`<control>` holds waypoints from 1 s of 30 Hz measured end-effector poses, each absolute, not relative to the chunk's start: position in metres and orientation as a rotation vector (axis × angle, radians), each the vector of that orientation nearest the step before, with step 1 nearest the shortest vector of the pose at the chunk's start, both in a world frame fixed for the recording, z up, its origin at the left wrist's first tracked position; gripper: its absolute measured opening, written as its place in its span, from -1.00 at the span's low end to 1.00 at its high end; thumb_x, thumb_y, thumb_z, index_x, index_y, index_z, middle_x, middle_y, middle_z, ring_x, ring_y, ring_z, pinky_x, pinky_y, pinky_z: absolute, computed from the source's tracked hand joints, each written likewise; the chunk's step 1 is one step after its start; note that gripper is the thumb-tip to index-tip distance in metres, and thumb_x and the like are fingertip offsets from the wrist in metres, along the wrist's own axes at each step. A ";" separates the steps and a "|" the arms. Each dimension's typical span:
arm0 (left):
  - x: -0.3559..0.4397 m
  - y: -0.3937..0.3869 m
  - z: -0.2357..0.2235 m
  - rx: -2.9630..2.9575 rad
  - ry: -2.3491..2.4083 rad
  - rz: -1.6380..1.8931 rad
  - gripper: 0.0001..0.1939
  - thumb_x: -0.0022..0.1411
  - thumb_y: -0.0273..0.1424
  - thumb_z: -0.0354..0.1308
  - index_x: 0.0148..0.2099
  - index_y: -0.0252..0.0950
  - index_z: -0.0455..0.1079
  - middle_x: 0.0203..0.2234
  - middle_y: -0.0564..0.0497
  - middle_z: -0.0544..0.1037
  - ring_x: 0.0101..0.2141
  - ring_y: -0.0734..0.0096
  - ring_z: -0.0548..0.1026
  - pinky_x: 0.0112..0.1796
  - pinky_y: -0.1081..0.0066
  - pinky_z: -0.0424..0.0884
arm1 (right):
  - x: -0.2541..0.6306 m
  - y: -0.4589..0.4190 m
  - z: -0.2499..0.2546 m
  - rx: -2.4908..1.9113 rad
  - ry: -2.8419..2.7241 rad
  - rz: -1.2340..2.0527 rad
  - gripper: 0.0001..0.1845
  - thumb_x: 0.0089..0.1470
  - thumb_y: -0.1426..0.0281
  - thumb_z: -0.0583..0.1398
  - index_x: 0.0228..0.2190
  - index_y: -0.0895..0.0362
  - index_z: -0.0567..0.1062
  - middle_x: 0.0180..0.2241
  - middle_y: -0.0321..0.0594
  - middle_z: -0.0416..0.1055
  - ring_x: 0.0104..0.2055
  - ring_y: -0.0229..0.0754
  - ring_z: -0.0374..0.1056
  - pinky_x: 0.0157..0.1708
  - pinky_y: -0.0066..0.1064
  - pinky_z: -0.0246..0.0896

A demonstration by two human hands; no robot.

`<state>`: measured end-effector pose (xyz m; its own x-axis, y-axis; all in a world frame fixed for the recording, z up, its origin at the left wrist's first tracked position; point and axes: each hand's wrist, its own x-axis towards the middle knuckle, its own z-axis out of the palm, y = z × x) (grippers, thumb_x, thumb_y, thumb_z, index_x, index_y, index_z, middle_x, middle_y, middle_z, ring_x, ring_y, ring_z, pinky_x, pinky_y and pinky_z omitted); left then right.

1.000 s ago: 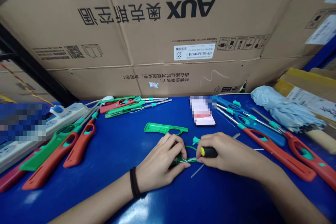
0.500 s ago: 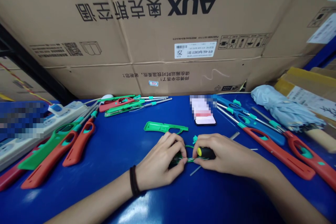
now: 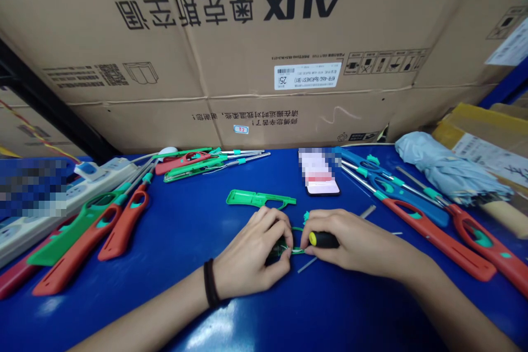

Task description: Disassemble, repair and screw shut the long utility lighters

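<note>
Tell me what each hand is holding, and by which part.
The left hand pinches the green casing near its middle; the right hand grips the screwdriver around its black handle, tip hidden.

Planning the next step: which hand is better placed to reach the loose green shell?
Probably left: the left hand is nearer the green shell, while the right hand holds a black-and-yellow handle.

Prob. a small workshop or repair bench: blue tabletop (image 3: pixel 173 297) strewn w/ lighters, some opened, e.g. green half-shell (image 3: pixel 259 198) near ctr. Power strip (image 3: pixel 74 192) seen at left, AUX-printed cardboard (image 3: pixel 247 66) stood along far edge, more boxed goods (image 3: pixel 490 143) stacked far right.
</note>
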<state>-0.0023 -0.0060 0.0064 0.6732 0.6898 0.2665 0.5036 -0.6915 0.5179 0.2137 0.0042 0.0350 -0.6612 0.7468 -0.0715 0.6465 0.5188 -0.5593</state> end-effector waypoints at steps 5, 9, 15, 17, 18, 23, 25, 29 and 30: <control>-0.005 -0.006 0.005 2.494 0.866 0.656 -0.83 0.14 -0.60 0.04 -0.24 -0.27 0.33 -0.20 -0.04 0.35 -0.12 0.31 0.30 0.00 0.27 0.25 | 0.213 0.003 0.037 -1.208 -2.601 0.815 -0.88 0.14 0.43 0.16 -0.33 0.01 0.52 -0.36 -0.31 0.40 -0.32 -0.23 0.35 -0.34 -0.48 0.14; -0.008 -0.006 0.004 2.496 0.835 0.674 -0.88 0.16 -0.55 0.08 -0.23 -0.28 0.33 -0.22 -0.05 0.37 -0.13 0.31 0.32 -0.03 0.29 0.27 | 0.213 0.002 0.038 -1.233 -2.600 0.811 -0.85 0.15 0.43 0.15 -0.31 -0.01 0.52 -0.35 -0.31 0.41 -0.32 -0.23 0.36 -0.33 -0.47 0.14; -0.016 -0.004 0.005 2.638 0.786 0.653 -0.91 0.26 -0.45 0.09 -0.19 -0.28 0.39 -0.21 -0.08 0.42 -0.17 0.30 0.34 -0.06 0.28 0.30 | 0.214 0.001 0.037 -1.241 -2.595 0.819 -0.86 0.11 0.44 0.17 -0.33 -0.02 0.52 -0.35 -0.34 0.41 -0.31 -0.24 0.36 -0.35 -0.48 0.12; -0.018 -0.004 0.005 2.688 0.754 0.680 -0.92 0.27 -0.41 0.11 -0.22 -0.28 0.41 -0.21 -0.08 0.43 -0.16 0.28 0.34 -0.06 0.25 0.29 | 0.215 0.001 0.036 -1.229 -2.594 0.830 -0.87 0.10 0.44 0.18 -0.33 -0.02 0.52 -0.34 -0.36 0.41 -0.31 -0.25 0.36 -0.36 -0.48 0.12; -0.019 -0.003 0.006 2.688 0.753 0.693 -0.91 0.27 -0.40 0.12 -0.23 -0.28 0.42 -0.22 -0.07 0.43 -0.17 0.28 0.34 -0.06 0.25 0.30 | 0.215 0.001 0.036 -1.223 -2.594 0.835 -0.87 0.10 0.44 0.18 -0.33 -0.02 0.52 -0.34 -0.36 0.41 -0.31 -0.25 0.36 -0.35 -0.48 0.11; -0.017 -0.003 0.005 2.628 0.767 0.703 -0.91 0.27 -0.46 0.10 -0.23 -0.30 0.43 -0.24 -0.08 0.42 -0.21 0.33 0.37 -0.11 0.28 0.33 | 0.214 0.001 0.037 -1.211 -2.598 0.833 -0.87 0.10 0.45 0.18 -0.34 -0.01 0.51 -0.35 -0.37 0.41 -0.31 -0.26 0.35 -0.35 -0.48 0.10; -0.017 -0.003 0.005 2.658 0.754 0.702 -0.89 0.28 -0.45 0.09 -0.18 -0.30 0.43 -0.24 -0.09 0.43 -0.21 0.31 0.36 -0.11 0.28 0.34 | 0.213 0.002 0.037 -1.212 -2.599 0.820 -0.86 0.10 0.47 0.17 -0.35 0.01 0.51 -0.36 -0.36 0.41 -0.33 -0.26 0.35 -0.36 -0.49 0.10; -0.020 -0.001 0.004 2.832 0.681 0.724 -0.87 0.30 -0.43 0.08 -0.16 -0.28 0.45 -0.22 -0.09 0.45 -0.19 0.30 0.37 -0.10 0.26 0.36 | 0.213 0.003 0.037 -1.228 -2.585 0.823 -0.87 0.09 0.49 0.17 -0.37 0.03 0.50 -0.37 -0.36 0.41 -0.33 -0.26 0.35 -0.36 -0.49 0.10; -0.021 0.000 0.004 2.892 0.648 0.733 -0.88 0.30 -0.43 0.09 -0.18 -0.29 0.46 -0.22 -0.08 0.46 -0.18 0.29 0.37 -0.09 0.25 0.36 | 0.214 0.003 0.037 -1.230 -2.583 0.828 -0.87 0.09 0.49 0.17 -0.37 0.03 0.50 -0.37 -0.36 0.42 -0.33 -0.26 0.35 -0.36 -0.49 0.10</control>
